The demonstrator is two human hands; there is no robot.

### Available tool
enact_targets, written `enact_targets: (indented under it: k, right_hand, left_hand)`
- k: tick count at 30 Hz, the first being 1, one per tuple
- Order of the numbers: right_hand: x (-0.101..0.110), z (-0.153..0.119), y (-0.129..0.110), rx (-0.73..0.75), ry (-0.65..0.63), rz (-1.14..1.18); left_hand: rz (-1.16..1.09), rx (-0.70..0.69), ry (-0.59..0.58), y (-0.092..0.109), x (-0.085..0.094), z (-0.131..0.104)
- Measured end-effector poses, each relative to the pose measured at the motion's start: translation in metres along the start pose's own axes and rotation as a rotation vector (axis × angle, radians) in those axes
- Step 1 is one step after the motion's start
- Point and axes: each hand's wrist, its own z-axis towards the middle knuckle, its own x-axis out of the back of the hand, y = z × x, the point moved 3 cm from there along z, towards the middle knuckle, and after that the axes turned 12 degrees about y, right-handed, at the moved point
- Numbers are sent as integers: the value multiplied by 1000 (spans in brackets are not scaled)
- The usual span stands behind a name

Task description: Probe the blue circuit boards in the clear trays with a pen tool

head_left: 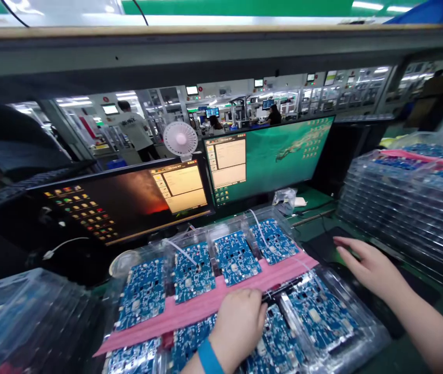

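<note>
My left hand [240,322], with a blue band [209,357] at the wrist, is closed around a slim black pen-like tool [283,290] that points right. It rests over a clear plastic tray [361,340] holding several blue circuit boards [237,257]. A pink strip [196,310] lies across the tray's middle, just behind the left hand. To the right of the tray, my right hand [365,262] hovers with fingers stretched out and nothing visible in them. Below it are a dark pad [416,291] and a dark shape, perhaps a mouse, with a green glow.
Two monitors [128,202] [271,156] stand behind the tray, a small white fan [181,139] between them. Stacked clear trays rise at right [404,197] and left [38,322]. A shelf [221,52] crosses overhead. Several people are farther back.
</note>
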Motion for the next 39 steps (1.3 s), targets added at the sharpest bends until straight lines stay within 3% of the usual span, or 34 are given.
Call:
enact_targets:
  k: [2,5,8,10,13,16,20,24,31,39]
  right_hand:
    - [10,0,-43,147,-110,79]
    - [21,-6,-94,227,-312,154]
    - [25,-11,-120,229,-362,188]
    - [24,-10,-121,200,-346,190]
    - [19,-3,-93,110,-264,131]
    - [11,2,-33,-26,-145,-24]
    - [-8,-4,57,-100,-223,-255]
    - [-25,-19,112,-108,-275,-298]
    - [-51,-45,147,-110,-367,-281]
    - [-57,-40,142,-174,-392,-262]
  left_hand:
    - [65,-5,-8,-1,8,0]
    - [133,0,11,-4,32,0]
    - [143,8,63,-6,57,-4]
    - [111,-19,76,-7,67,-10]
    - [71,-70,45,-7,64,-17]
    - [51,-130,-9,-8,54,-21]
    - [-63,-198,-61,-6,45,-22]
    - [-172,-282,-135,4,34,-22]
    - [-102,-440,-180,10,1,-24]
    - [-122,-451,-130,2,-13,-28]
